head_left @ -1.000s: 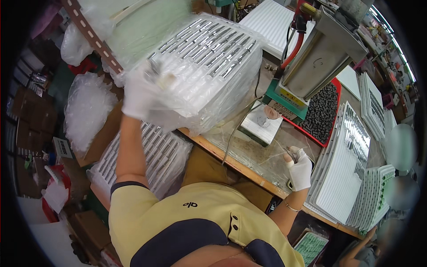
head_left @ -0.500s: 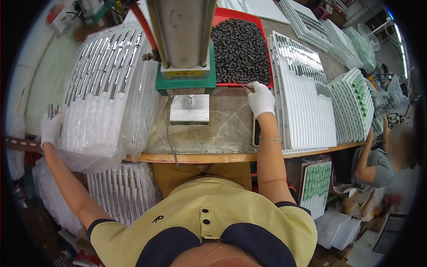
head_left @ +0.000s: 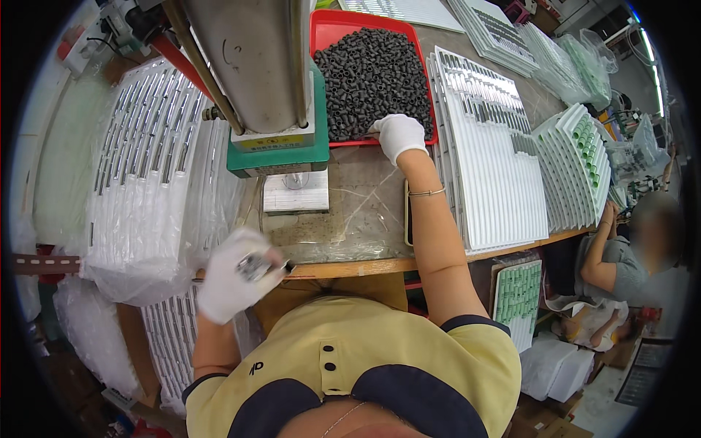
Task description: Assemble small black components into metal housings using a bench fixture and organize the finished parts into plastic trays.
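My left hand point(head_left: 237, 277), in a white glove and smeared by motion, is closed around several short shiny metal tubes point(head_left: 253, 267) near the table's front edge. One dark end pokes out past the fingertips. My right hand point(head_left: 400, 136), also gloved, reaches to the near rim of a red tray point(head_left: 321, 29) heaped with small black tubular pieces point(head_left: 376, 80). Its fingertips are drawn together at the pieces; what they hold, if anything, is hidden. Between the hands stands a press with a green head point(head_left: 279, 157) above a metal block point(head_left: 296, 197).
Ridged white trays of metal tubes point(head_left: 139, 168), wrapped in plastic, stand at the left. More white trays point(head_left: 504, 190) and a stack with green pieces point(head_left: 580, 160) stand at the right. A phone-like dark object point(head_left: 409, 219) lies beside my right forearm. A co-worker point(head_left: 613, 255) sits far right.
My left hand has come from the far-left trays to the table's front edge, carrying the metal tubes. My right hand has shifted slightly left along the red tray's rim. The view has shifted too.
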Tool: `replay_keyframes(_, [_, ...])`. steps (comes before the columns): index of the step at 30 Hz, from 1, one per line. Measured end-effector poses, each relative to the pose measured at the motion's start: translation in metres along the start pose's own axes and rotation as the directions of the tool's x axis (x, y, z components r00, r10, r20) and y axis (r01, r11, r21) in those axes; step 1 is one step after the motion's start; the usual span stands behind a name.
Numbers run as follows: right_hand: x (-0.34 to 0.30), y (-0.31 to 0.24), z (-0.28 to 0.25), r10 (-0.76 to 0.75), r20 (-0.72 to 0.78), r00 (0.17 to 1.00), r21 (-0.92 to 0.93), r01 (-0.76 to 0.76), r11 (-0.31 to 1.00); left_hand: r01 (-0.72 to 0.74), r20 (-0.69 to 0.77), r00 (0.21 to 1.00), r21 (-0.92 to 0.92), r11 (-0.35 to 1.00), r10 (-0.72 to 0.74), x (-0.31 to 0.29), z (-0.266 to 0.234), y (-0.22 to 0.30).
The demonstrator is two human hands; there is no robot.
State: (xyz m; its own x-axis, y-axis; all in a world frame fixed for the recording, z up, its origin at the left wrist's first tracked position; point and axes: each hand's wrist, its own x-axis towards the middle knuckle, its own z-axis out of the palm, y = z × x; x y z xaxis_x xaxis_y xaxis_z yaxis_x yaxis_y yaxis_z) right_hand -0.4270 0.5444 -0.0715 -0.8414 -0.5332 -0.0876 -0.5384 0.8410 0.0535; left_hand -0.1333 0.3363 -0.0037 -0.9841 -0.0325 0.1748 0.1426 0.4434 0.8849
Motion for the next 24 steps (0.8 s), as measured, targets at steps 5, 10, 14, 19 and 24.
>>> replay_keyframes(5, [-0.03, 0.0, -0.014, 0.046, -0.198, 0.979, 0.12, -0.022, 0.993, 0.312, -0.118, 0.929, -0.266, 0.912, -0.352, 0.046, 0.065, -0.039])
replay_keyframes(10, [-0.107, -0.014, -0.049, 0.066, -0.317, 0.946, 0.55, 0.127, 0.825, 0.224, -0.247, 0.93, -0.207, 0.952, -0.272, 0.073, 0.093, -0.068])
replay_keyframes(14, [-0.132, -0.028, -0.057, -0.108, -0.492, 0.864, 0.352, 0.311, 0.883, 0.263, -0.152, 0.934, -0.316, 0.912, -0.322, 0.078, 0.101, -0.044])
replay_keyframes(19, [-0.15, -0.018, -0.061, -0.177, -0.442, 0.879, 0.054, 0.223, 0.973, 0.161, -0.162, 0.966, -0.224, 0.961, -0.2, 0.08, 0.121, -0.039])
replay_keyframes(24, [-0.165, -0.019, -0.071, -0.269, -0.349, 0.898, -0.174, 0.22, 0.96, -0.179, -0.225, 0.951, 0.154, 0.972, 0.211, 0.076, 0.134, -0.046])
